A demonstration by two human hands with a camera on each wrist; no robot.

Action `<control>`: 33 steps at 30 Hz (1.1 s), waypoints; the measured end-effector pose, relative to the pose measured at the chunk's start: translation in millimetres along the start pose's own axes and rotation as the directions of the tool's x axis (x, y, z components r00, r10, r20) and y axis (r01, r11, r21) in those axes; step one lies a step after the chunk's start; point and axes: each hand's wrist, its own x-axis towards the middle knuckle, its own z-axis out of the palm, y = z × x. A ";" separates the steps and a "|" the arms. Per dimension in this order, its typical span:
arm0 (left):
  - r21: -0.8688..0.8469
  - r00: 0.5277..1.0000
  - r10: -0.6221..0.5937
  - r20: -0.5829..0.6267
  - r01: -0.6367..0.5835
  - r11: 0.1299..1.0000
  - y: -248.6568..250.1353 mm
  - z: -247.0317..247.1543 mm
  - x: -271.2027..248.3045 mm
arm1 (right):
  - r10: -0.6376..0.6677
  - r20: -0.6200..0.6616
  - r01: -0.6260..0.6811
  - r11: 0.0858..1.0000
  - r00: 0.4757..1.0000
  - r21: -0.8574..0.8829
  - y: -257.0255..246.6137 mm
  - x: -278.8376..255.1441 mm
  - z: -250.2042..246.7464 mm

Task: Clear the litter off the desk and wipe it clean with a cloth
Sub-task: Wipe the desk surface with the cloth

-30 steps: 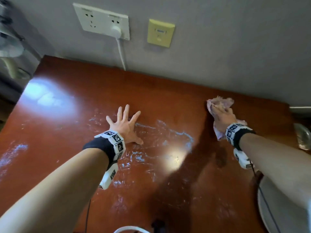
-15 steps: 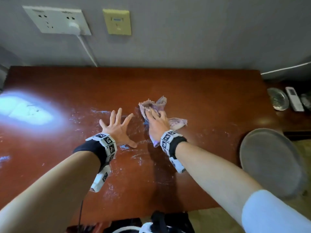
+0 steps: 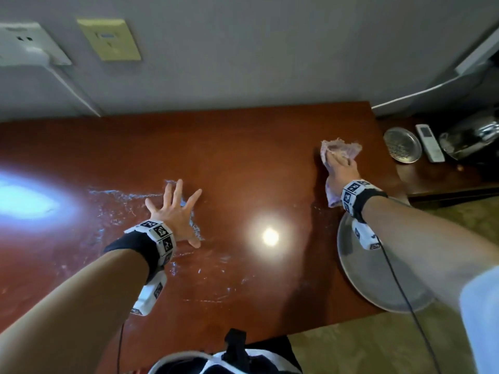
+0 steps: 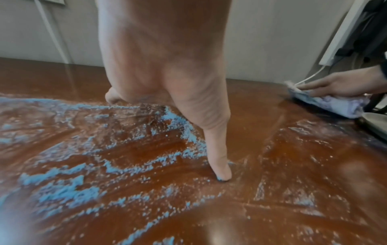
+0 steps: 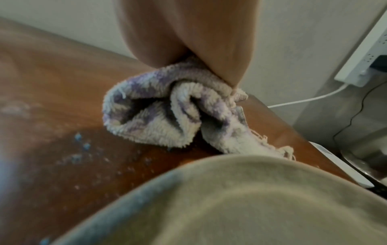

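The red-brown desk (image 3: pixel 243 157) carries pale blue-white smears (image 3: pixel 113 195) around my left hand (image 3: pixel 175 211). That hand lies flat on the wood with its fingers spread and holds nothing. The left wrist view shows its thumb (image 4: pixel 220 165) touching the wet, grainy residue (image 4: pixel 62 190). Near the desk's far right corner my right hand (image 3: pixel 341 168) presses a bunched lilac-and-white cloth (image 3: pixel 343 147) onto the surface. Its fingers lie straight on top of the cloth (image 4: pixel 326 102). The cloth (image 5: pixel 159 112) is crumpled under the palm.
A round grey seat (image 3: pixel 378 279) stands against the desk's right front edge, under my right forearm. A lower side table on the right holds a metal plate (image 3: pixel 402 144), a white remote (image 3: pixel 429 143) and a shiny kettle (image 3: pixel 469 139). Sockets and cables run along the wall.
My right hand has swept the cloth from beside the left hand in the desk's middle out to the far right. The left hand has stayed flat in place.
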 end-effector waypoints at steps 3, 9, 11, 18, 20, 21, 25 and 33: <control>-0.015 0.999 -0.031 0.016 0.031 0.999 -2.4 0.5 -1.8 | 0.079 0.112 -0.084 0.996 0.991 0.043 -4.7 -5.2 9.3; -0.104 0.998 -0.055 -0.021 0.052 0.993 -28.9 13.2 -12.5 | 0.069 0.125 -0.074 0.997 0.990 0.034 -72.1 -28.8 32.7; -0.124 0.997 -0.073 -0.036 0.068 0.990 -48.3 17.3 -18.8 | 0.040 0.078 -0.044 0.998 0.996 0.042 -106.3 -46.8 40.3; -0.216 0.983 -0.156 -0.094 0.133 0.967 -143.1 48.2 -43.4 | -0.337 -0.049 0.338 0.941 0.940 0.025 -291.3 -115.7 89.8; -0.230 0.979 -0.186 -0.080 0.163 0.959 -162.5 58.7 -47.7 | -0.371 -0.052 0.373 0.928 0.927 0.029 -329.8 -128.2 93.6; -0.241 0.978 -0.198 -0.066 0.177 0.954 -168.6 62.1 -48.8 | -0.356 -0.028 0.357 0.932 0.934 0.055 -338.1 -129.8 89.7; -0.303 0.981 -0.192 -0.013 0.179 0.936 -173.4 62.0 -47.8 | -0.301 0.002 0.300 0.952 0.954 0.068 -306.1 -115.5 67.2; -0.283 0.975 -0.223 0.009 0.216 0.934 -171.4 55.9 -40.0 | -0.047 -0.125 0.072 0.975 0.991 0.212 -243.7 -65.4 48.3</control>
